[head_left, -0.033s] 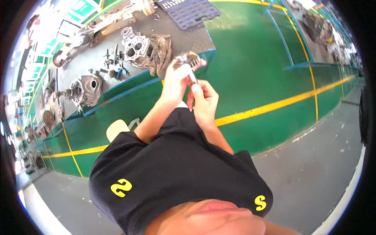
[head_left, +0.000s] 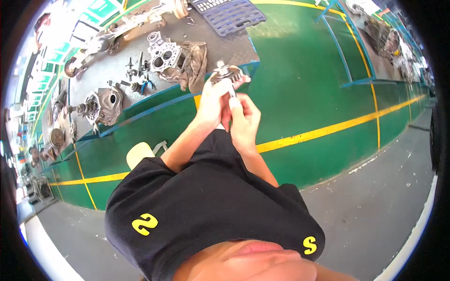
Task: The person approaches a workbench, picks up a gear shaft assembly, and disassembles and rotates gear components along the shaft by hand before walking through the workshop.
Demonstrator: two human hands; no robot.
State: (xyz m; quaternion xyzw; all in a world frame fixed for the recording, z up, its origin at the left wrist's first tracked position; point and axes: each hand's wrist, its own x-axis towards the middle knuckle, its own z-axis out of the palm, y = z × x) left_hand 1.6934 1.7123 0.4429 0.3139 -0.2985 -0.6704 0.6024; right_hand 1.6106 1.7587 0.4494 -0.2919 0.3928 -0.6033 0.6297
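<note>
A metal gear shaft is held in front of me, just off the near right corner of the workbench. My left hand is closed around it beneath its toothed, round end. A short stub sticks up from that end. The smooth silvery shaft slants down toward my right hand, whose thumb and fingers are closed on its lower end. The palm side of the left hand and part of the shaft are hidden.
The workbench carries a gearbox housing, a brown rag, a second housing with a geared shaft, blue-handled pliers and a blue tool case. A yellow-topped stool stands at my left. Another bench is at right.
The gear shaft has tilted, so its round end and stub show more clearly. Both hands stay closed on it, with the left shifted slightly right. The view has moved a little.
</note>
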